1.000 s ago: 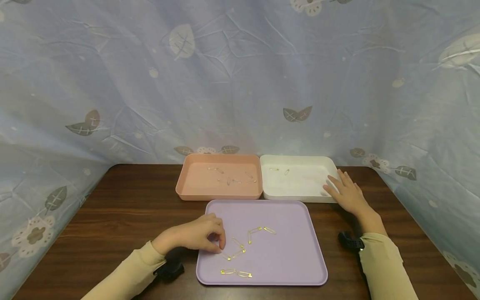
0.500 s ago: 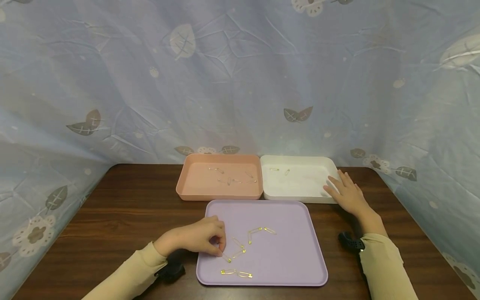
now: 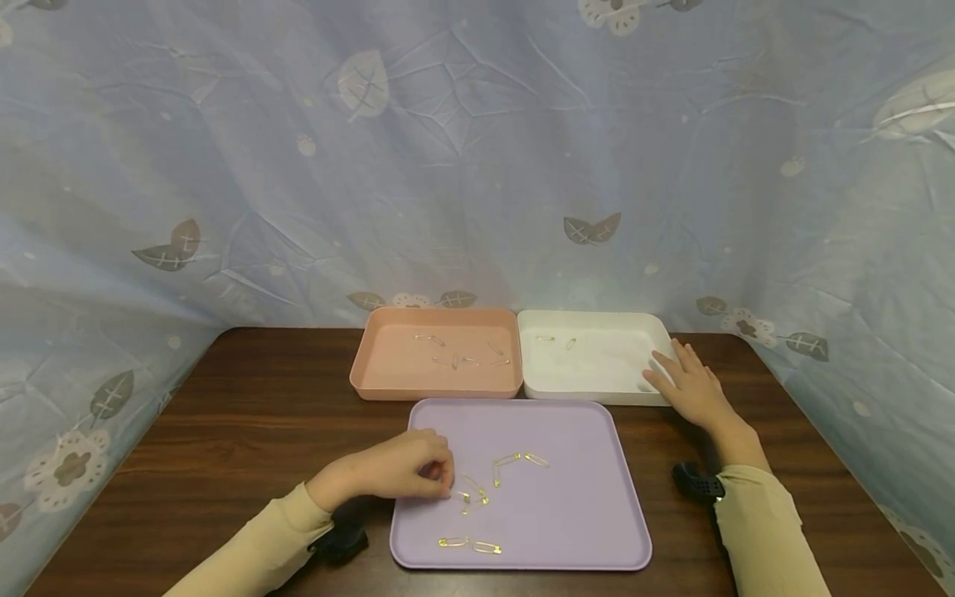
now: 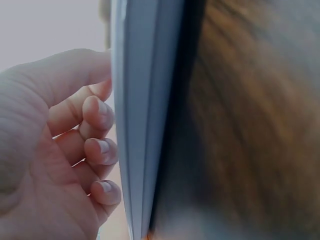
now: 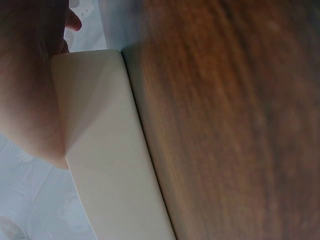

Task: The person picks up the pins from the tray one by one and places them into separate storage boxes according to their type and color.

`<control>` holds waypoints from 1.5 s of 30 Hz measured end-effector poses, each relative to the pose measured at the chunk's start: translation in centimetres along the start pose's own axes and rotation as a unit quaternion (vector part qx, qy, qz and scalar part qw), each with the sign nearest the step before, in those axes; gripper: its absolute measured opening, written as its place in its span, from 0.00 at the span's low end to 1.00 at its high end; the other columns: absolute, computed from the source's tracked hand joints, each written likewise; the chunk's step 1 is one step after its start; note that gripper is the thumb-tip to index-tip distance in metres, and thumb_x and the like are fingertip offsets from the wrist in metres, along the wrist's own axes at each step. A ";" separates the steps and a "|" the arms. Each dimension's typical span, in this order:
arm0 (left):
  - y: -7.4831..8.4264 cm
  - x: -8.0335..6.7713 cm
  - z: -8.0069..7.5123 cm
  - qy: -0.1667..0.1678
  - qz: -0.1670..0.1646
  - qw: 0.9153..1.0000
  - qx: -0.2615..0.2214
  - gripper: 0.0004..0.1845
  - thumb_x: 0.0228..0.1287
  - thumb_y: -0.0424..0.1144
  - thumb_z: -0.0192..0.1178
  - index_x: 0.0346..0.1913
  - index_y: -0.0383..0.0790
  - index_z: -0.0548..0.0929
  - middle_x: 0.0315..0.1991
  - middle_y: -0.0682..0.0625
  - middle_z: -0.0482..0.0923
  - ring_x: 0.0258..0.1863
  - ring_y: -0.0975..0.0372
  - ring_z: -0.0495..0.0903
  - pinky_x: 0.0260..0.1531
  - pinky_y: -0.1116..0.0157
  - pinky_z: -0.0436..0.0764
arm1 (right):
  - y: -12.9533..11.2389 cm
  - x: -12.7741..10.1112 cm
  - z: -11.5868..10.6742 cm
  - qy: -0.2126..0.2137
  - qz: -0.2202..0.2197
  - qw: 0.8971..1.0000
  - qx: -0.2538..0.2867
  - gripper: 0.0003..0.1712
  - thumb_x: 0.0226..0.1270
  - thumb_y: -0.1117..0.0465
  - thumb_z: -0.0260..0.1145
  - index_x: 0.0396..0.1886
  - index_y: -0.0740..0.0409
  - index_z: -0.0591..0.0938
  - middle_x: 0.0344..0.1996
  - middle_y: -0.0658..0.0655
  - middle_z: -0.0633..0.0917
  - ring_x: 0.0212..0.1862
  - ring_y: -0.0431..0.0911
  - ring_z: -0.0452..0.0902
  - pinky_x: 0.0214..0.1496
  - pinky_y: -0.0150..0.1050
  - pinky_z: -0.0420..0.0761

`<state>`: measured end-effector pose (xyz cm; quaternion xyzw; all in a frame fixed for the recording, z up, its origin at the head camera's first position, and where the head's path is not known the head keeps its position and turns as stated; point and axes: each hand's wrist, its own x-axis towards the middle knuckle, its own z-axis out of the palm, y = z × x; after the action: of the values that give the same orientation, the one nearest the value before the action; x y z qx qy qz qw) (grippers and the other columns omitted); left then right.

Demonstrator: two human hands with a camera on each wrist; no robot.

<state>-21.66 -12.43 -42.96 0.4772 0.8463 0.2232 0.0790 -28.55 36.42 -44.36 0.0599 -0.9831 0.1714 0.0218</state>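
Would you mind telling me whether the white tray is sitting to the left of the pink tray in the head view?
No, the white tray sits to the right of the pink tray, their sides touching.

Two trays [image 3: 436, 385] [image 3: 597, 391] sit side by side behind a third tray [image 3: 567, 531] on the tabletop [image 3: 246, 414]; pins [image 3: 470, 543] lie in each.

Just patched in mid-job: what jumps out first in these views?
The left hand pinches at gold safety pins on the lilac tray nearest the person. Behind it, side by side, stand a pink tray and a white tray, each holding a few pins. The right hand rests flat on the white tray's right rim.
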 end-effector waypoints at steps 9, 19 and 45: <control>0.1 0.5 -0.5 0.019 -0.006 1.000 -0.014 0.07 0.56 0.42 0.69 0.27 0.52 0.80 0.23 0.60 0.70 0.29 0.72 0.65 0.34 0.76 0.65 | 0.0 0.0 0.1 0.000 0.000 1.000 -0.002 0.42 0.74 0.36 0.45 0.74 0.61 0.61 0.77 0.71 0.45 0.77 0.69 0.38 0.67 0.76 0.44; 0.4 2.0 -1.6 0.036 -0.002 0.999 0.004 0.07 0.57 0.41 0.68 0.27 0.52 0.79 0.24 0.60 0.70 0.28 0.72 0.67 0.34 0.75 0.67 | 0.0 0.0 0.1 0.003 -0.004 1.000 -0.003 0.41 0.74 0.36 0.45 0.74 0.61 0.61 0.76 0.71 0.47 0.77 0.68 0.38 0.67 0.75 0.44; 0.9 9.8 -4.1 0.089 0.032 0.995 0.032 0.05 0.59 0.37 0.64 0.29 0.50 0.79 0.25 0.58 0.70 0.29 0.67 0.68 0.34 0.71 0.68 | -0.1 -0.1 -0.1 0.004 -0.004 1.000 0.002 0.41 0.74 0.37 0.46 0.74 0.61 0.61 0.76 0.72 0.47 0.77 0.68 0.38 0.67 0.76 0.44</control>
<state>-27.61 -5.03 -38.15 0.4845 0.8411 0.2396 -0.0191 -28.43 36.32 -44.25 0.0628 -0.9825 0.1734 0.0265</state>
